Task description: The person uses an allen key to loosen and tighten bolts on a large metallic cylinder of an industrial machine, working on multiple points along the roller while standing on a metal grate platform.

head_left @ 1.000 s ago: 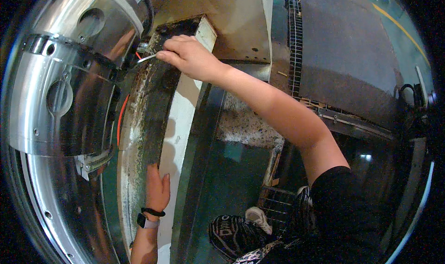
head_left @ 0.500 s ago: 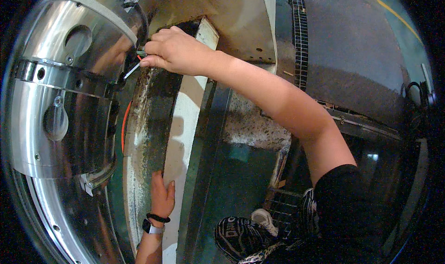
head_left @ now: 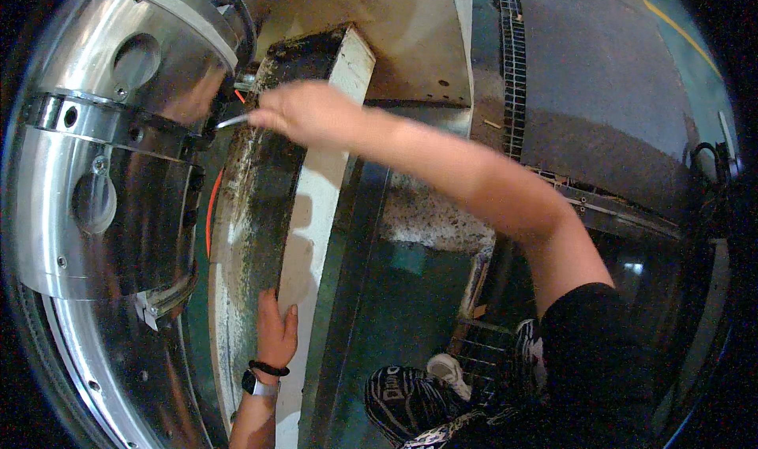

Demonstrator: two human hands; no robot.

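Note:
My right hand (head_left: 296,114), smeared by motion, is closed around a thin shiny metal rod (head_left: 233,121). The rod's far tip meets the dark seam on the side of a large polished steel cylinder (head_left: 118,220); its exact kind is not clear, and its near end is hidden in my fingers. Several bolt holes and round recesses mark the cylinder. My left hand (head_left: 276,332) lies flat with fingers stretched on a worn, dirt-stained beam (head_left: 264,212) with a white face. A watch (head_left: 259,385) and a dark band are on that wrist.
An orange cable (head_left: 211,212) runs in the gap between cylinder and beam. A beige metal panel (head_left: 410,39) stands at the far side. To the right are a black cable chain (head_left: 513,62) and a grey plate (head_left: 592,94). My shoe (head_left: 407,405) shows below.
My right hand has moved slightly down and to the right, and the rod has swung from a steep slant to a flatter one. My left hand stays in place.

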